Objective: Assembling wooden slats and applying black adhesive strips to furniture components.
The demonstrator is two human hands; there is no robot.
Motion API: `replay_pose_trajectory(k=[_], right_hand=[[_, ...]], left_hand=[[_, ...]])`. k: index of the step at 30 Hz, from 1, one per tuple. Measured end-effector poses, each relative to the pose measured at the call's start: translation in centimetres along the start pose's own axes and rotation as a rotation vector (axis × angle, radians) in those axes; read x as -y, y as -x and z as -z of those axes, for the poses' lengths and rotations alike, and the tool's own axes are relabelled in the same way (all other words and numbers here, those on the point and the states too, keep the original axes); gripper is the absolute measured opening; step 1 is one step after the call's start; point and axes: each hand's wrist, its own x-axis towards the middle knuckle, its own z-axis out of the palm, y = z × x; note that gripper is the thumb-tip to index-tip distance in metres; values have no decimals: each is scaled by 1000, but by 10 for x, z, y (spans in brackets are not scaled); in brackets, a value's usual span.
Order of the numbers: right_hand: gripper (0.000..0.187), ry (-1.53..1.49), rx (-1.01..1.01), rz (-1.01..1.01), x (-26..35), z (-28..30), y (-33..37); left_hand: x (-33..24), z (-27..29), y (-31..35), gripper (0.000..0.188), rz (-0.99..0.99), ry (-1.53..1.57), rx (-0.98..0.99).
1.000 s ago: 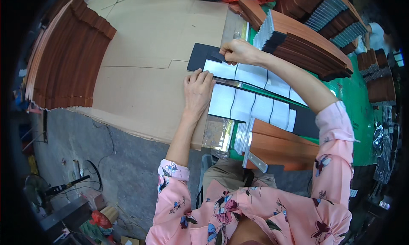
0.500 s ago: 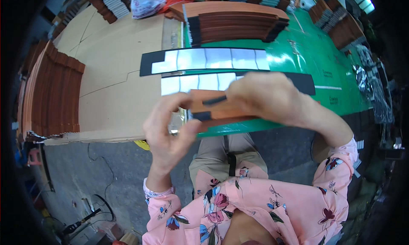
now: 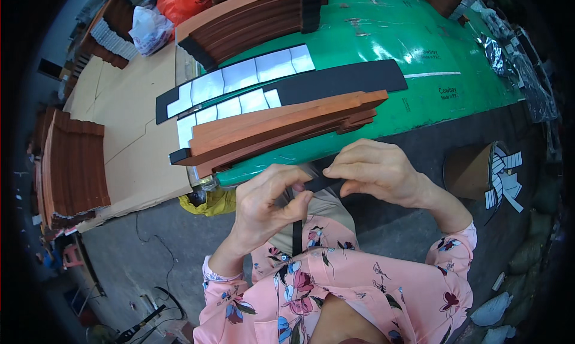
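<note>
Head view: right hand (image 3: 383, 171) pinches flat black strip (image 3: 318, 182); left hand (image 3: 265, 203) curled, grip unclear.

Tabletop (image 3: 431, 107), green sheeting (image 3: 392, 29) right and cardboard (image 3: 129, 119) left, carries two black strips (image 3: 353, 78), stacked brown boards (image 3: 257, 22) and bunched plastic bags (image 3: 150, 31).

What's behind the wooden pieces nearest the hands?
Behind the wooden pieces lies a black strip bearing white panels, and beyond it a second such strip. They hide part of the first strip.
</note>
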Motion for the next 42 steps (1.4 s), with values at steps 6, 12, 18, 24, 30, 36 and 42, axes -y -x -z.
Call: replay_pose_trajectory(k=[6,12,18,24,30,36,42], right_hand=[[31,80,-23,34,-11,15,19],[32,220,-75,66,-21,31,27],[36,227,-126,41,-31,46,27],[31,400,-203,-172,-58,91,12],[25,407,-24,-116,-80,87,2],[22,335,33,-118,-88,82,0],[22,322,25,-125,-91,81,1]], left_hand=[[-3,-30,-21,27,-101,10,48],[-4,-46,-45,26,-89,49,48],[3,-57,-55,44,-20,68,3],[32,-73,-88,65,-131,-439,-164],[39,-94,-96,63,-60,-463,-169],[41,-98,-98,62,-45,-454,-224],[40,-98,-99,63,-45,-455,-221]])
